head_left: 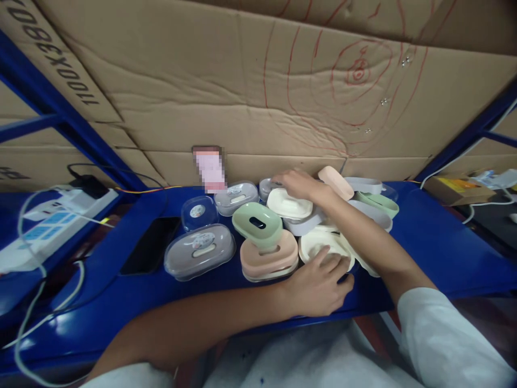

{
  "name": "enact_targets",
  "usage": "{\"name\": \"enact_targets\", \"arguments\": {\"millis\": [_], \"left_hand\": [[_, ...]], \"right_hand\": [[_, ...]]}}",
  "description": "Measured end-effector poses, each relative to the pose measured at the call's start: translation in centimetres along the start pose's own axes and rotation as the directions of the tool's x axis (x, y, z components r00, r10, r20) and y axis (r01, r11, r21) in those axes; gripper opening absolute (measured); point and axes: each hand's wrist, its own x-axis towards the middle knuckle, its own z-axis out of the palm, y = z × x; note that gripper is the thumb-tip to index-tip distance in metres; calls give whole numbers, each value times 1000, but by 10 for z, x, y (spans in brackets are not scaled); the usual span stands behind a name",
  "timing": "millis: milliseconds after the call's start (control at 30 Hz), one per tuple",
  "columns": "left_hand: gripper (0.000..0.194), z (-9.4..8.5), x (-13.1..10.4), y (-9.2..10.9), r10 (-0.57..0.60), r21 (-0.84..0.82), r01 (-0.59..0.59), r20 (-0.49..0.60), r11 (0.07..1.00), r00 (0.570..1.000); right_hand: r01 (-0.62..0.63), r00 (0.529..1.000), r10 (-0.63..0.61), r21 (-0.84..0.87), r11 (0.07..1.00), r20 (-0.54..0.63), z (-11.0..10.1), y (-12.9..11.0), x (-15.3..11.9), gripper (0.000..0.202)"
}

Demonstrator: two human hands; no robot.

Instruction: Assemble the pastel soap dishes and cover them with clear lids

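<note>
My left hand [321, 283] lies with fingers spread at the near side of a cream soap dish [306, 247], fingertips over its edge. Across the pile reaches my right hand [297, 181], its fingers closed around the right end of a small grey soap box [266, 186]; part of the grip is hidden. Just below that hand, another cream dish [288, 206] rests on a grey dish [301, 226]. A green dish [258, 221] leans on stacked peach dishes [266, 261]. To the right of my right hand is a tilted peach piece [336, 182].
Grey boxes with clear lids [200, 253] and a clear cover [200, 213] lie left on the blue table [428, 248]. Further left are a black phone [149, 245] and a power strip [52, 231] with cables. Cardboard [202, 81] stands behind; green dishes [377, 202] are at right.
</note>
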Motion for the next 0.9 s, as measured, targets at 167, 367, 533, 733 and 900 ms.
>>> {"name": "enact_targets", "arguments": {"millis": [167, 367, 533, 733, 900], "left_hand": [[39, 2, 0, 0, -6, 6, 6, -12, 1000, 1000], [38, 3, 0, -1, -13, 2, 14, -12, 1000, 1000], [37, 1, 0, -1, -6, -4, 6, -6, 1000, 1000], [37, 0, 1, -2, -6, -5, 6, 1, 1000, 1000], [37, 0, 1, -1, -1, 2, 1, 6, 1000, 1000]], "right_hand": [[-20, 994, 13, 63, 998, 112, 14, 25, 17, 69], [3, 998, -13, 144, 990, 69, 12, 34, 10, 54], [17, 999, -11, 183, 983, -36, -5, 40, 3, 38], [100, 993, -112, 222, 970, 39, 8, 38, 7, 35], [72, 996, -81, 194, 978, 37, 28, 43, 14, 63]]}}
